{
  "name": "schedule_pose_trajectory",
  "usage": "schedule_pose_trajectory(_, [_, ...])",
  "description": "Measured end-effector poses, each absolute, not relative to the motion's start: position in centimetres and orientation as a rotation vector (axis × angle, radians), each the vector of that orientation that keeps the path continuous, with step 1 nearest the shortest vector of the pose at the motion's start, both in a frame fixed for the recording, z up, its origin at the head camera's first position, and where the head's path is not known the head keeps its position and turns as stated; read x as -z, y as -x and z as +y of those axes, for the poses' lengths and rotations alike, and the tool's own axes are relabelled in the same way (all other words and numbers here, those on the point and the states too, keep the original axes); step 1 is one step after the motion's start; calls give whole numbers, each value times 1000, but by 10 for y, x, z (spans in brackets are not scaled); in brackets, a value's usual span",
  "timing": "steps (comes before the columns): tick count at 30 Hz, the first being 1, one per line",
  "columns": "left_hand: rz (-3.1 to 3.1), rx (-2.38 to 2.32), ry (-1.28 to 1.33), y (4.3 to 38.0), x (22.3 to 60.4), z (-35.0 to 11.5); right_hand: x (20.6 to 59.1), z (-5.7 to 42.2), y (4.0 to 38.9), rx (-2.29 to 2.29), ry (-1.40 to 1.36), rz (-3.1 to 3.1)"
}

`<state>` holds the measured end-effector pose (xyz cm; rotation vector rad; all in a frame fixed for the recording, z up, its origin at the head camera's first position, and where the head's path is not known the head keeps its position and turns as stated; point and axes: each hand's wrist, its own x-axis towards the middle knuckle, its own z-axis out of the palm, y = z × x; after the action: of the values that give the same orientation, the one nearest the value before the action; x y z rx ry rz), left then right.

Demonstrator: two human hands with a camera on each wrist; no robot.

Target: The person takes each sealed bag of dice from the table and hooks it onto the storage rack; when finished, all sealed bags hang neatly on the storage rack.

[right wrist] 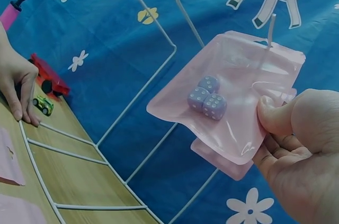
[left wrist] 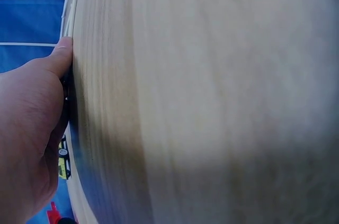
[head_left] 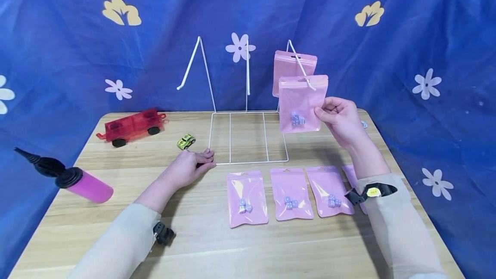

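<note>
In the head view my right hand pinches the lower right edge of a pink zip bag between thumb and fingers. Small lilac dice show through its front. The bag's top hole is at the tip of the right hook of a white wire rack, and the tip pokes through it. Another pink bag hangs farther back on that hook. Down at the rack's front left corner, my left hand holds the base wire with thumb and fingertips.
Several pink bags, among them one with dice, lie in a row before the rack. To the left are a red toy wagon, a small yellow-green car and a pink-and-black hand pump. A blue curtain hangs behind the table.
</note>
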<state>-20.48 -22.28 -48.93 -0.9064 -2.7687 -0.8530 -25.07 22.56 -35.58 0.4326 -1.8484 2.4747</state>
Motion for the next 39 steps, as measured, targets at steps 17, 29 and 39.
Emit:
schedule_pose_trajectory(17, [-2770, 845, 920, 202, 485, -223, 356, 220, 278, -2462, -274, -1843])
schedule_pose_trajectory(29, [-2792, 862, 911, 201, 486, -222, 356, 239, 272, -2140, -274, -2106])
schedule_pose_trajectory(39, [-2794, 866, 899, 202, 486, -223, 357, 279, 246, -2023, -313, -2269])
